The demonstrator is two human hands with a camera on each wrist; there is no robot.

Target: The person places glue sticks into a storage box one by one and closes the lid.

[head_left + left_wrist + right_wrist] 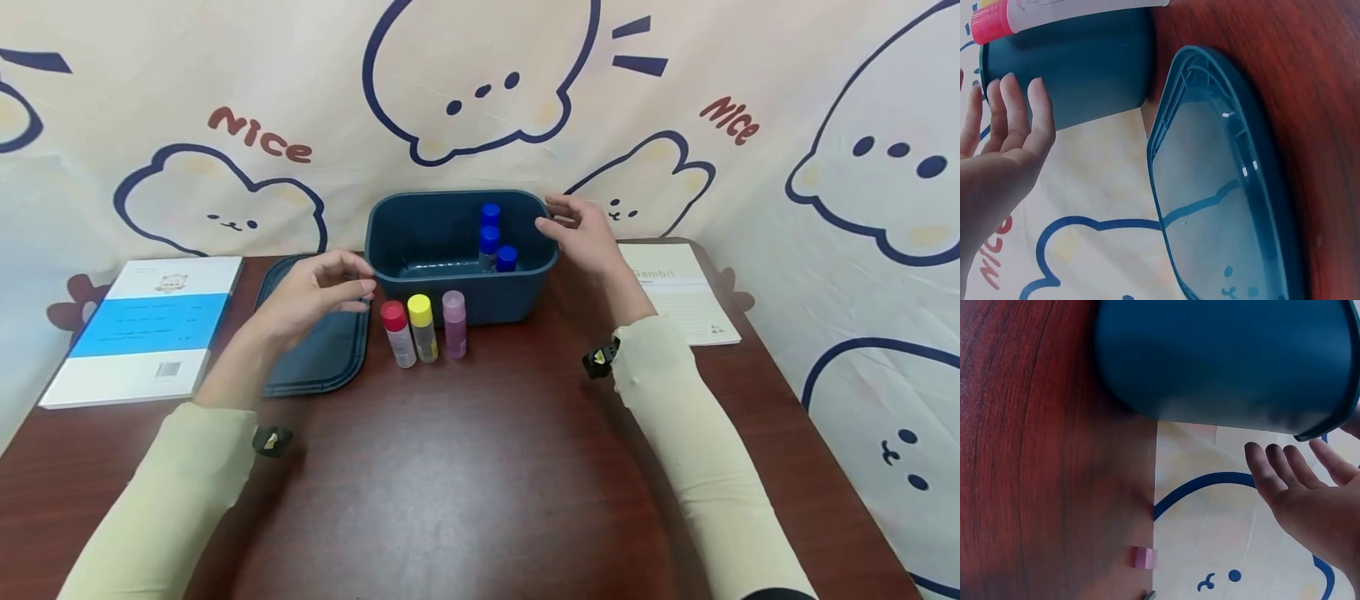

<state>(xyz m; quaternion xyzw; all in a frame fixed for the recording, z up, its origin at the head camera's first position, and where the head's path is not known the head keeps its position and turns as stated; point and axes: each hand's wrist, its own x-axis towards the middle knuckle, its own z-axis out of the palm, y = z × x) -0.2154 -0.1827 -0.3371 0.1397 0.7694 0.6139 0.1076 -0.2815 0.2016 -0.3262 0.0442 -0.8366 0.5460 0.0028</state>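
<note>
Head view: dark blue tub (495, 300) at 12 o'clock, three blue-capped bottles (489, 239) inside. Red bottle (401, 337), yellow bottle (424, 330), purple bottle (454, 326) stand close in front, in way of tub's 7 o'clock side. Lid (322, 358) at tub's 8, book (153, 325) at 9, paper (678, 304) at 3.

Left wrist view: my left hand (1013, 140) loose, holding nothing; lid at hand's 3 o'clock.

Right wrist view: my right hand (1310, 500) by tub's edge, fingers loose; can't tell if touching.

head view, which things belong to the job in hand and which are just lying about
Likely part of the job:
- blue bin
- three blue-capped bottles inside it
- red-capped bottle, yellow-capped bottle and purple bottle in front
- probably the lid

Apparently just lying about:
- book
- notepad
</note>
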